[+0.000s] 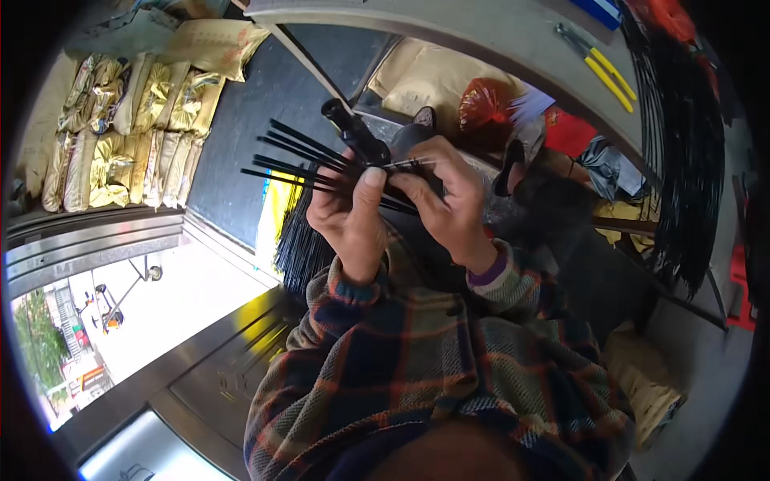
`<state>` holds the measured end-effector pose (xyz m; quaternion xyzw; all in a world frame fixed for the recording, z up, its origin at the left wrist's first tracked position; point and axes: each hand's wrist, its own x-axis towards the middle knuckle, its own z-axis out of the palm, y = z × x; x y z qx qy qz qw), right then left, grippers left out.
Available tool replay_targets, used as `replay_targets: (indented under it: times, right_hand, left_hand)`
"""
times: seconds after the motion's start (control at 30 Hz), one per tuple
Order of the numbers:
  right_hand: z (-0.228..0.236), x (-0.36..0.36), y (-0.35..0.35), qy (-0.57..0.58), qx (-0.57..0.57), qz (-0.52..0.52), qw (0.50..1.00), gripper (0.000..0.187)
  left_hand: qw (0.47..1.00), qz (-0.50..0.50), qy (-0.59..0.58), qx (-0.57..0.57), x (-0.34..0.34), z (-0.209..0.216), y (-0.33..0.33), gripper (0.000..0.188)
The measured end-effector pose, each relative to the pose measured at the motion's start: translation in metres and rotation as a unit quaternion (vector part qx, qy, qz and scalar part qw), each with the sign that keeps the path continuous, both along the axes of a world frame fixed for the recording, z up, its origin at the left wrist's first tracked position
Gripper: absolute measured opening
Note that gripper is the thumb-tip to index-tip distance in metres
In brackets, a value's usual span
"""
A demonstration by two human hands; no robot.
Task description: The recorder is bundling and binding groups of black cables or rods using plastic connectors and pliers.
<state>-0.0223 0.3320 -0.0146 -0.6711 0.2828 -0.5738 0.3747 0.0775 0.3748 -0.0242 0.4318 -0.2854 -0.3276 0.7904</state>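
Note:
My left hand (353,228) is closed around several thin black rods (301,138), which fan out past its fingers to the left. A short black cylindrical piece (359,135) with a stepped end rises between my hands, and its lower end rests by my left thumb. Close beside it, my right hand (453,200) pinches a small dark piece, with a thin pale strand (421,162) showing across the fingers. What exactly that small piece is cannot be made out. Both hands are held up in front of my plaid jacket (417,353), nearly touching.
Pliers with yellow handles (609,78) lie on a grey tabletop (497,32), where long black strands (686,160) hang off the right end. Below sits a red plastic bag (485,108). Another black bundle (297,256) stands left of my lap. Filled sacks (148,88) are stacked far left.

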Motion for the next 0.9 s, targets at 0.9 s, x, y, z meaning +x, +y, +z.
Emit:
replay_targets:
  times: [0.9]
  right_hand:
    - [-0.03, 0.0, 0.012, -0.12, 0.134, 0.096, 0.979, 0.011]
  left_hand:
    - [0.988, -0.124, 0.09, -0.002, 0.003, -0.008, 0.007, 0.032]
